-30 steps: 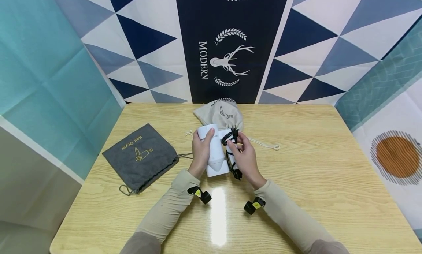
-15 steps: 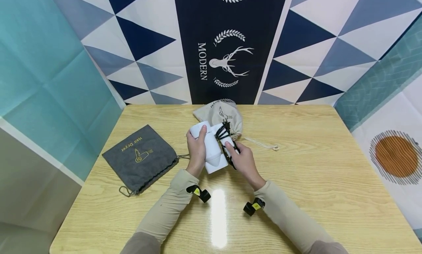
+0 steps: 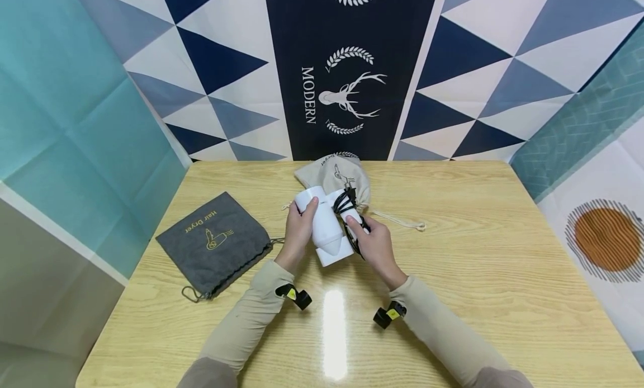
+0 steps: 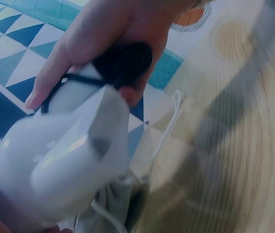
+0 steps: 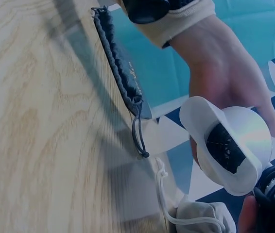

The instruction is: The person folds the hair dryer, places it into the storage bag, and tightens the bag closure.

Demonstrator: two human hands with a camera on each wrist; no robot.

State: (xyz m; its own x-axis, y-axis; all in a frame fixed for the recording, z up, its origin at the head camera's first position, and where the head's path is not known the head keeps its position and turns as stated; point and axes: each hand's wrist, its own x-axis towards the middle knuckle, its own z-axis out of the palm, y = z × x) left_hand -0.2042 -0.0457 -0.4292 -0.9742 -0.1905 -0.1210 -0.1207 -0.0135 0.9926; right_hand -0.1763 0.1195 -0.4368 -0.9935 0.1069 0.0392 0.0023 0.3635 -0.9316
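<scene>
A white hair dryer (image 3: 326,231) is held above the table in both hands. My left hand (image 3: 300,225) grips its barrel, thumb lying over the white surface. With the right hand (image 3: 374,244) I grip the handle, round which a black cord (image 3: 344,202) is wound. The flat nozzle (image 5: 227,145) faces the right wrist camera and shows a dark opening. In the left wrist view the right hand (image 4: 108,43) curls over the handle and the bundled cord (image 4: 128,60). Part of the handle is hidden by fingers and cord.
Behind the dryer lies a beige drawstring bag (image 3: 332,174) with a dryer print, its white string (image 3: 402,221) trailing right. A grey drawstring bag (image 3: 213,245) lies flat to the left. The wooden table (image 3: 478,254) ends at a patterned cloth backdrop (image 3: 453,86).
My right hand has shifted from the upper cord to a grip lower on the handle. The dryer has tilted a little, and my left forearm has moved slightly left.
</scene>
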